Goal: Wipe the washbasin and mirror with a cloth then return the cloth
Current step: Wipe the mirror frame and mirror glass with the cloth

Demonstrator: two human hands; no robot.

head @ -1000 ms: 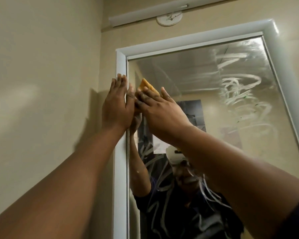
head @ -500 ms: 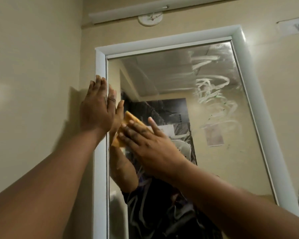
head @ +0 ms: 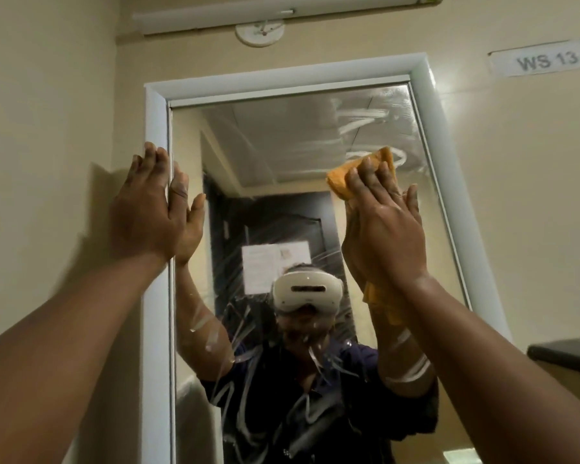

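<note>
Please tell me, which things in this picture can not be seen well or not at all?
- Washbasin: not in the head view, below the bottom edge.
- Cloth: mostly hidden under the right hand pressing it on the mirror.
- Lower mirror glass: blurred by white streaks and cut off by the bottom edge.
- Paper notice seen in the reflection: text too small.
- Dark shelf: cut off by the right edge.
- Left hand: covers part of the mirror frame.

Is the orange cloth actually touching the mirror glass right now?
Touching. In the head view the right hand presses the orange cloth flat against the mirror, and the cloth meets its own reflection with no gap.
</note>
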